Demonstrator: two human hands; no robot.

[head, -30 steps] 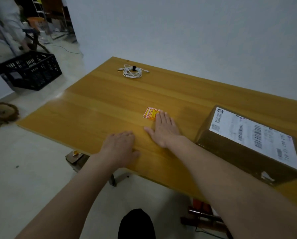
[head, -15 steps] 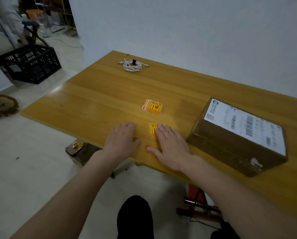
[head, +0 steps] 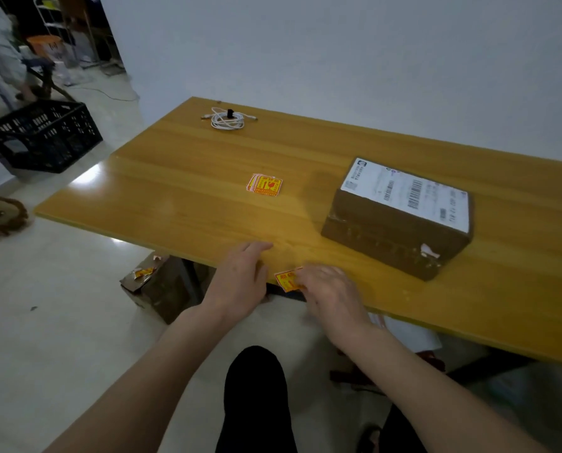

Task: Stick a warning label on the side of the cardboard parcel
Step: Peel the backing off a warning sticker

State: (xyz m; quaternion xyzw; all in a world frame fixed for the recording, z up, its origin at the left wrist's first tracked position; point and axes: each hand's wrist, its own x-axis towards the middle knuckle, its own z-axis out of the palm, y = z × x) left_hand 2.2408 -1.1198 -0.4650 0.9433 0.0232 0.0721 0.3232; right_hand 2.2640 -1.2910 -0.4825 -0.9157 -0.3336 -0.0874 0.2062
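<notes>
wooden table point(head: 175, 178): right hand point(head: 333, 291) fingers pin one label point(head: 286, 280) at the 6 o'clock edge, left hand point(head: 240, 279) flat; peeling likely next, parcel point(head: 394, 230) at 3 o'clock.

Warning label point(head: 286, 280): the right hand point(head: 333, 291) covers one side — print too small to read.
Right hand: blurry, so its grip is hard to tell.
Cardboard parcel point(head: 394, 220): far sides hidden — sticker words too tiny.
Table point(head: 181, 178): cut off at the right edge.

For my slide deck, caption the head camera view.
Both hands, left and right, work one warning label at the table edge; cardboard parcel waits.
</notes>
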